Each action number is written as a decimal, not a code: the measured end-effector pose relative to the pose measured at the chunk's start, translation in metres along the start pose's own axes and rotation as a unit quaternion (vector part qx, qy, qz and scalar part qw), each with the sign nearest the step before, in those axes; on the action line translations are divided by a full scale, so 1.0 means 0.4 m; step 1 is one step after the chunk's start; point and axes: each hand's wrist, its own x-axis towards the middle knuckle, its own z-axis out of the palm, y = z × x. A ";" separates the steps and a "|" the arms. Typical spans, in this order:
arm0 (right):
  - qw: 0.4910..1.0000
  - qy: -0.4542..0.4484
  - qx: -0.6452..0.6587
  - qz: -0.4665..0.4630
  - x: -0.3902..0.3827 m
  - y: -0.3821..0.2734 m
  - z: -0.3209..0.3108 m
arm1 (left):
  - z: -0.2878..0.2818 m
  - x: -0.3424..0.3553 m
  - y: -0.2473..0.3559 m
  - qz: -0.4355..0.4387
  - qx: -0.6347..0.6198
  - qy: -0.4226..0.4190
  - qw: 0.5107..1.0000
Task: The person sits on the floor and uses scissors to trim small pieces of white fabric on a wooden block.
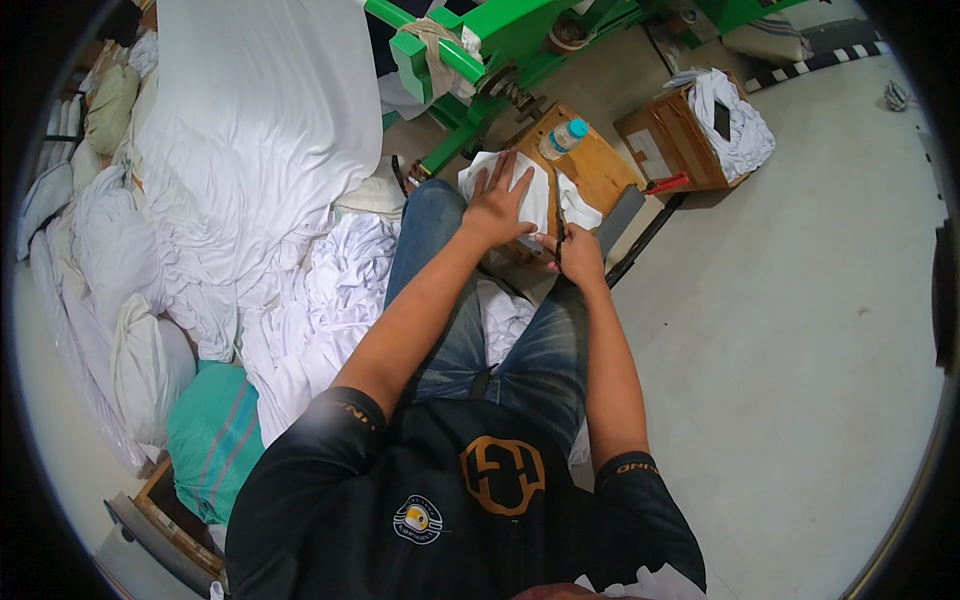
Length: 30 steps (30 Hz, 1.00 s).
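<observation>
My left hand (pixel 497 203) lies flat with its fingers spread on a piece of white cloth (pixel 538 205), pressing it against a small wooden table (pixel 602 160) in front of my knees. To its right, my right hand (pixel 578 256) is closed around dark scissors (pixel 562 232). Their blades point away from me, along the cloth's right part. A smaller portion of white cloth (pixel 580 207) lies right of the scissors, with a brown strip of wood showing between the two portions. My right palm hides much of the scissor handles.
A clear bottle with a blue cap (pixel 563 139) stands on the table. Beyond is a green machine frame (pixel 470 65). A red-handled object (pixel 667 183) lies near a cardboard box (pixel 672 140) of white cloth. White fabric heaps (pixel 250 150) and a teal sack (pixel 215 440) fill the left.
</observation>
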 end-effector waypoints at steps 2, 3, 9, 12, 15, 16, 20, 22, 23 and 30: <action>0.999 0.011 0.015 0.026 -0.007 0.040 -0.006 | 0.008 0.001 0.000 0.003 0.003 0.013 1.000; 0.999 0.018 0.022 0.040 -0.013 0.064 -0.006 | 0.018 0.004 -0.002 0.009 0.005 0.020 1.000; 0.994 -0.012 0.098 0.047 -0.161 0.093 0.006 | 0.031 0.041 -0.031 0.033 0.015 0.025 0.999; 0.994 -0.054 0.072 0.058 -0.203 0.137 0.003 | 0.006 0.044 -0.017 0.052 0.030 -0.006 0.998; 0.995 -0.064 0.052 0.061 -0.209 0.153 -0.003 | -0.018 0.035 0.008 0.049 0.072 -0.045 0.995; 0.995 -0.067 0.051 0.061 -0.211 0.143 -0.005 | -0.017 0.032 0.010 0.044 0.088 -0.057 0.993; 0.996 -0.054 -0.041 0.050 -0.178 0.095 -0.003 | -0.018 0.025 0.009 0.044 0.062 -0.057 0.995; 0.996 -0.028 -0.084 0.021 -0.154 0.077 0.006 | -0.017 0.022 0.010 0.036 0.056 -0.055 0.996; 0.994 -0.015 -0.106 -0.001 -0.146 0.063 0.008 | -0.010 0.024 0.005 0.035 0.056 -0.046 0.997; 0.986 0.031 -0.162 -0.033 -0.126 0.004 0.015 | -0.021 0.021 0.009 0.007 0.062 -0.045 0.997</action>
